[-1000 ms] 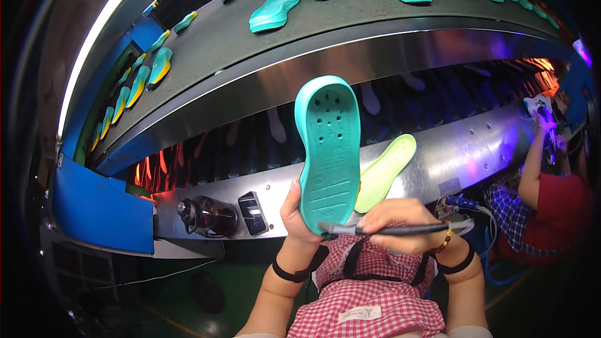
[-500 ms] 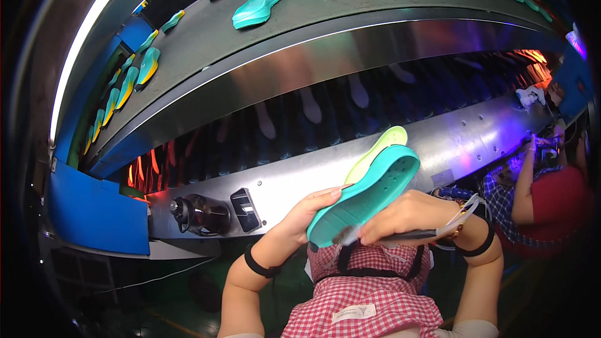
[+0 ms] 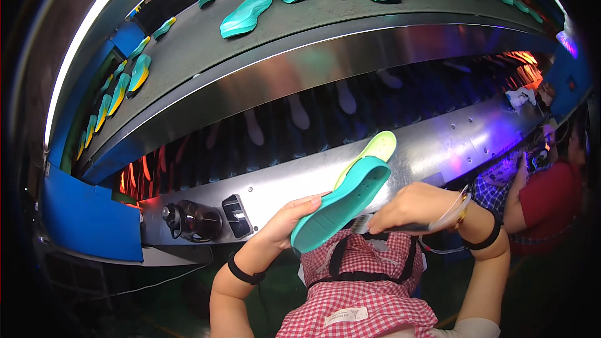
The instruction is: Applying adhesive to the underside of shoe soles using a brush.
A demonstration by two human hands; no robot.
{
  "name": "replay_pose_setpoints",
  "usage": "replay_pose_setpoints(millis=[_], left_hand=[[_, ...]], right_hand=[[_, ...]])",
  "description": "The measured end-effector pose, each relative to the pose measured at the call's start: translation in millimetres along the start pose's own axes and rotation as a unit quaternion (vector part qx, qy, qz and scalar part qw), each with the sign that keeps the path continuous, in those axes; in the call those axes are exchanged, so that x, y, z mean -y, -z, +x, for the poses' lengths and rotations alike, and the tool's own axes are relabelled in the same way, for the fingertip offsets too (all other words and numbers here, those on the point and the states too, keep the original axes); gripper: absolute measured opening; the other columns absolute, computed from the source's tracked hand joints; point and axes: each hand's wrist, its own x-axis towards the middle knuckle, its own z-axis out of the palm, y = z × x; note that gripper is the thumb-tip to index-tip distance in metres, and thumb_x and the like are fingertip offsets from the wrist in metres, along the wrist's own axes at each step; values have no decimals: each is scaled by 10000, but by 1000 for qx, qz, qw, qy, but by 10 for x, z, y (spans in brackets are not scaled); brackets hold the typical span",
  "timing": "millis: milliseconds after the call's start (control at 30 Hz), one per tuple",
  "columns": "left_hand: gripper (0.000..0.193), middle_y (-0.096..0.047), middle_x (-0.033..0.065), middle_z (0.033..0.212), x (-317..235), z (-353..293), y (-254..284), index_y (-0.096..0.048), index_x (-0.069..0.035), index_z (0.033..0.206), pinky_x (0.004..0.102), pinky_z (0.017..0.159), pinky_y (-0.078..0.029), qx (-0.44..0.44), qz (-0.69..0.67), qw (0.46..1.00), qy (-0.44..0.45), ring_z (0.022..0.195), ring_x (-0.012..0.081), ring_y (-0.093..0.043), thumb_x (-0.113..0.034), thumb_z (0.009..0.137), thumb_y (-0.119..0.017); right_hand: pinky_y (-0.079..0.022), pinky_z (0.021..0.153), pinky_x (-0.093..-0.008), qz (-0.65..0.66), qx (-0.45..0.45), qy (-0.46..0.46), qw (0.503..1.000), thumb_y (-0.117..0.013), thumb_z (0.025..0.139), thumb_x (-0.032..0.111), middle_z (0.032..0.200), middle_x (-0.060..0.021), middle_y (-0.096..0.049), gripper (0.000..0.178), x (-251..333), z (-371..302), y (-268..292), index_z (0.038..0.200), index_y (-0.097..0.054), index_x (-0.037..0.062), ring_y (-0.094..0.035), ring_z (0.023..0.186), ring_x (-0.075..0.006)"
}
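Note:
My left hand [image 3: 291, 216] grips the heel end of a teal shoe sole [image 3: 341, 203], now tilted on its edge with the toe pointing up and right. A pale yellow-green sole [image 3: 374, 150] lies right behind it against the steel ledge. My right hand [image 3: 416, 206] is closed on a thin brush-like tool [image 3: 400, 227], whose tip sits under the teal sole's side. A checked apron covers my lap below both hands.
A grey conveyor belt [image 3: 188, 56] curves overhead carrying several teal and yellow soles [image 3: 245, 14]. A steel ledge [image 3: 438, 144] with a black knob and switch [image 3: 236, 216] fronts a glowing orange tunnel. A person in red [image 3: 544, 203] works at right.
The teal sole went from upright with its holed face toward me to lying tilted on edge. My right hand has brought the tool in under the sole.

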Motion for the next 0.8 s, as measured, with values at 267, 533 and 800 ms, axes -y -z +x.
replay_pose_setpoints(millis=[267, 533, 800], left_hand=[[471, -514, 164, 1169, 5, 39, 82, -386, 35, 1255, 306, 863, -460, -4, 5, 999, -40, 1012, 214, -555, -231, 878, -479], [500, -503, 208, 1165, 225, 285, -20, -359, 27, 1254, 424, 897, -428, 55, -196, 976, -74, 1017, 303, -544, -294, 871, -384], [539, -473, 249, 1172, 469, 474, 164, -369, 13, 1245, 542, 858, -427, -9, -229, 968, -100, 1020, 383, -521, -360, 857, -400]], right_hand=[[-487, 761, -307, 195, -145, 8, 970, -603, 778, 102, 950, -117, -632, 213, -109, -96, -189, 979, -604, 33, -611, 886, -249], [-453, 573, -192, 477, -307, -123, 814, -593, 788, 76, 759, -69, -645, 194, -81, 264, -667, 964, -635, 5, -571, 645, -70], [-457, 676, -274, 215, -469, -49, 855, -608, 745, 69, 818, -88, -654, 147, -165, 317, -874, 881, -646, 32, -626, 710, -184]])
